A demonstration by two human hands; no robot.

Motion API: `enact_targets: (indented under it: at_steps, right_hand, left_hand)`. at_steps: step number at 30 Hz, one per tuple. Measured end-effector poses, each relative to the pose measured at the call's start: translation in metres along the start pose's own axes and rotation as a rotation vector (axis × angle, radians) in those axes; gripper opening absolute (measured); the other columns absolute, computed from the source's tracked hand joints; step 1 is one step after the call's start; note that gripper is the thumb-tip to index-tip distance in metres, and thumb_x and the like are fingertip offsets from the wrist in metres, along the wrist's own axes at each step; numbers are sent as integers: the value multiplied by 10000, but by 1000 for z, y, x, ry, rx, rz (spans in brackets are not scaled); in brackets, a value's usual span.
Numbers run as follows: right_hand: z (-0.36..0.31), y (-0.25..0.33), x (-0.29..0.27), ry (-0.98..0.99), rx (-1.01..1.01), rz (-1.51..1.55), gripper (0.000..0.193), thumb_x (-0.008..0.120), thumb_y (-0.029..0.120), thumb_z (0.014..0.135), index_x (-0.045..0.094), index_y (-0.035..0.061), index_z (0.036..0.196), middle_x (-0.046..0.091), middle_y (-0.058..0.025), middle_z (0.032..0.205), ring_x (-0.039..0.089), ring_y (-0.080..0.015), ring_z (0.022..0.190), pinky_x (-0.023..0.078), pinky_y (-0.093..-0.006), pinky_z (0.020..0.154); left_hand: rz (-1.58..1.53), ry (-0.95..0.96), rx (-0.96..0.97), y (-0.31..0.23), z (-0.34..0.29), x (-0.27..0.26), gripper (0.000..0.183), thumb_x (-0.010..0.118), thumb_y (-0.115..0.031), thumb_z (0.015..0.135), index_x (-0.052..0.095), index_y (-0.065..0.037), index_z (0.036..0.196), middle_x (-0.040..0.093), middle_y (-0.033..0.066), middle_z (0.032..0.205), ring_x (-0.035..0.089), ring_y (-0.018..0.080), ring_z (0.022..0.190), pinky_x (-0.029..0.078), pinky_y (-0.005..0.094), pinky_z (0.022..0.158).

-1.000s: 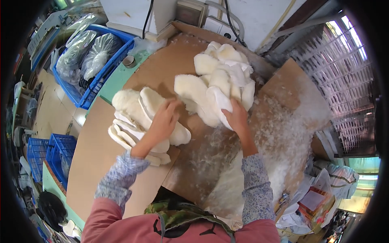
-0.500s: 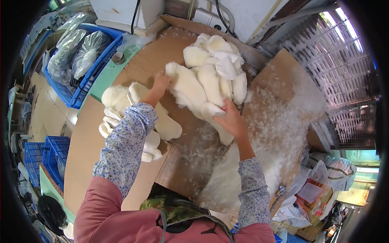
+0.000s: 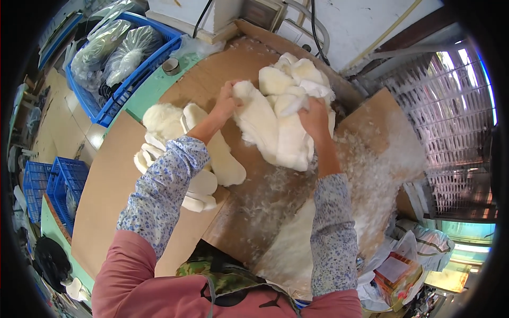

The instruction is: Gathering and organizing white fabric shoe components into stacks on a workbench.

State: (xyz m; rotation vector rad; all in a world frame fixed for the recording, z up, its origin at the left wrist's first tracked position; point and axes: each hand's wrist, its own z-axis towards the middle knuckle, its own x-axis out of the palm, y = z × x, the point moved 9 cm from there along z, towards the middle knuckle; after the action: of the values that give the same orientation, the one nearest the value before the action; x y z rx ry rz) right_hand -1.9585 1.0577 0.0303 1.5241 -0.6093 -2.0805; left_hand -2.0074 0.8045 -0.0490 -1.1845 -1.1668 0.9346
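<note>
My left hand (image 3: 227, 102) is closed on the upper end of a cream, fluffy fleece insole (image 3: 257, 114), which lies slanted on the brown board. Right beside it, my right hand (image 3: 316, 117) reaches over the far heap of insoles (image 3: 305, 74), its fingers closed around the edge of a pale fleece insole (image 3: 295, 105). Part of that piece is hidden by the hand. Under my left forearm sits a second pile of fleece insoles (image 3: 225, 161), some fluffy side up and others showing smooth white backs.
Loose white fluff (image 3: 382, 153) covers the board's right side. A cardboard wall (image 3: 297, 45) edges the back. At the far left stands a blue crate (image 3: 106, 108) of bagged items, with a small round tin (image 3: 170, 66) near it. A barred window (image 3: 450, 116) is at right.
My right hand has moved up and away from the lower end of a long insole onto the far heap. My left hand keeps its hold. The whole view has shifted slightly.
</note>
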Motion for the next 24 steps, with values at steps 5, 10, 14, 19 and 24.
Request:
enact_targets:
  at_steps: [5,10,14,19,24]
  right_hand:
    - [2,9,32,172,144,-329,495,670,182,683,547,-31,1113,531,-220,1162,542,-403,1045,462,-431,884]
    - [-15,13,2,5,192,101,540,707,199,688,522,-61,1123,633,-230,1021,612,-363,979,469,-412,853]
    - [-52,1,-32,85,375,192,460,735,191,696,560,-29,1061,631,-217,1018,617,-350,954,477,-398,811]
    - [-118,103,-20,165,28,355,332,695,101,746,555,2,1030,591,-179,975,590,-354,920,463,-393,795]
    - [-142,116,-20,228,-57,233,336,625,7,700,494,-8,1009,532,-203,946,547,-378,905,439,-402,787]
  left_hand:
    - [-72,47,-153,-5,-14,2,437,497,68,761,484,-82,1171,544,18,1062,515,130,970,425,258,821]
    - [414,276,213,-56,-42,21,295,494,78,763,536,-68,1016,535,9,922,520,105,861,426,268,756]
    - [544,943,227,-107,-138,112,333,481,114,690,555,-53,969,567,91,961,561,251,907,443,331,770]
    - [822,560,720,-156,-180,115,319,585,92,649,558,-42,938,470,153,1298,466,359,1132,364,445,928]
    - [793,489,634,-151,-178,105,369,581,110,635,527,-60,958,356,166,1394,415,363,1220,339,436,982]
